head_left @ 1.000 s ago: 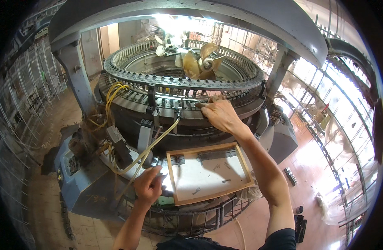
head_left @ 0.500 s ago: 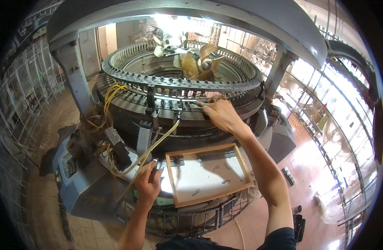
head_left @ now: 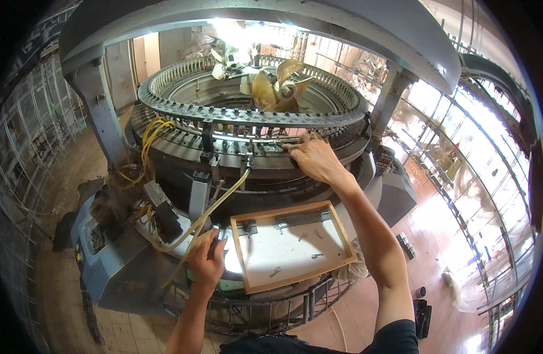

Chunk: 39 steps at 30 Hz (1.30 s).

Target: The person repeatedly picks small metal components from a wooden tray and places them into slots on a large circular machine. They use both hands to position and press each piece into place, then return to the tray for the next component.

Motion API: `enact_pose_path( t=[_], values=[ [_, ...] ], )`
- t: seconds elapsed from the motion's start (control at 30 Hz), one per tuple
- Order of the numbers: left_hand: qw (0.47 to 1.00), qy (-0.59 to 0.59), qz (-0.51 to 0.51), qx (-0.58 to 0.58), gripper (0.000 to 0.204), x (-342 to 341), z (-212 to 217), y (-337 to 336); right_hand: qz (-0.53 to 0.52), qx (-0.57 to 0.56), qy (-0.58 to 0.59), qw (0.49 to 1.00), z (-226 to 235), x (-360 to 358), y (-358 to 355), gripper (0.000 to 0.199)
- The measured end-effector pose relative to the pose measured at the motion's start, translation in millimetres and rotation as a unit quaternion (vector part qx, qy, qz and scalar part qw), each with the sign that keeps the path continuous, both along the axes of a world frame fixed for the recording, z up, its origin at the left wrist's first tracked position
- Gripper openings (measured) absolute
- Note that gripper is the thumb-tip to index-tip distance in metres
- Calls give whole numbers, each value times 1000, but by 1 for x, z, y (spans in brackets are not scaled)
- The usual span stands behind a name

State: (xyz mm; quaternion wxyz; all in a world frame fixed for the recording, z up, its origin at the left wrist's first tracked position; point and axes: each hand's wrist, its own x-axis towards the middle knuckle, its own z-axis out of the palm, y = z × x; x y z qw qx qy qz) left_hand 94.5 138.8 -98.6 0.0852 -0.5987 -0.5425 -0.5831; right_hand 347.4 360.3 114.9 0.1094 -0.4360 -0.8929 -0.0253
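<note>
Tiled floor (head_left: 129, 333) flanks a circular knitting machine (head_left: 253, 115), a brass-coloured fan (head_left: 263, 91) inside its ring. At its near side, the right hand (head_left: 315, 156) touches the bed with bent fingers — pinching or not, I cannot tell. Nearer, left of a wood-framed tray (head_left: 301, 275), the left hand (head_left: 206, 259) half-curls — its grip unclear.

Dark grey across the machine ring (head_left: 183, 158), amber on the fan (head_left: 263, 91), bright yellow cables (head_left: 150, 138), paler yellow hose (head_left: 229, 192)! And the tray (head_left: 301, 275): tan frame, white base, dark grey pieces (head_left: 304, 219) along its far edge.
</note>
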Motion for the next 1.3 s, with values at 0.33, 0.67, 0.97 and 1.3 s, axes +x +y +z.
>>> enact_pose_path(
  t=[0.33, 0.67, 0.97, 1.3],
  values=[
    [1000, 4, 14, -5, 26, 3, 6, -2, 55, 90, 45, 993, -8, -12, 10, 53],
    [1000, 8, 23, 1, 24, 2, 5, 2, 55, 67, 90, 992, -9, -2, 18, 35],
    [999, -27, 7, -19, 24, 6, 8, 1, 40, 176, -24, 983, -12, -3, 17, 32],
    [1000, -22, 8, -2, 23, 1, -3, 6, 56, -45, 356, 932, -72, 94, -119, 16]
  ],
)
